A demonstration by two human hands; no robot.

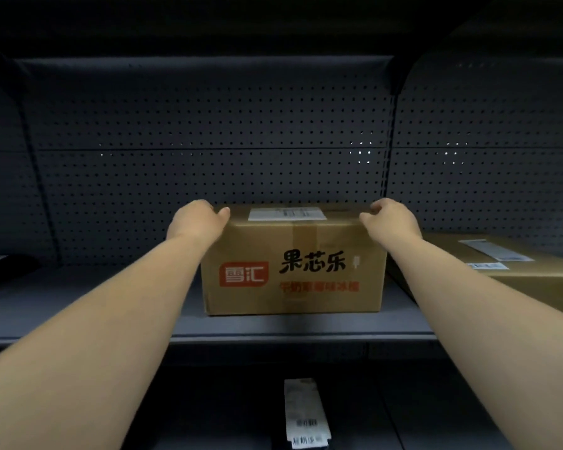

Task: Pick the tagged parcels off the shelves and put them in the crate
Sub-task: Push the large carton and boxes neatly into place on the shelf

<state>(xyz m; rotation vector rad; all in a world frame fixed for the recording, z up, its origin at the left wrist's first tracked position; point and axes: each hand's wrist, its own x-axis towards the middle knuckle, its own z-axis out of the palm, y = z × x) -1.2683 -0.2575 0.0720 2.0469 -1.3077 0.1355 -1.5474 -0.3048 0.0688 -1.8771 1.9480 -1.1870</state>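
Both hands are on the box (293, 264), one at each top end: the left hand (197, 222) lies over the left top corner with its thumb pointing along the top edge, and the right hand (390, 219) curls its fingers on the right top corner. How far the fingers wrap behind the box is hidden, but each hand seems to hold its corner rather than only touch it.

The box stands on the shelf (111, 306), near the middle and a little back from the front edge, with its long axis running left to right, so the printed long face looks at the person. A white tag (286, 214) is stuck on its top (this should be one of the tagged parcels). Both hands are equally near, one at each short end, so I judge the coming move is a straight pull toward the front edge and a lift.

Close on the right lies a flat parcel (501, 264), also with labels, just beside the box and not touching it as far as I can tell. On the lower shelf a long white package (306, 414) lies below. Nothing stands in front of the box. The crate is not visible.
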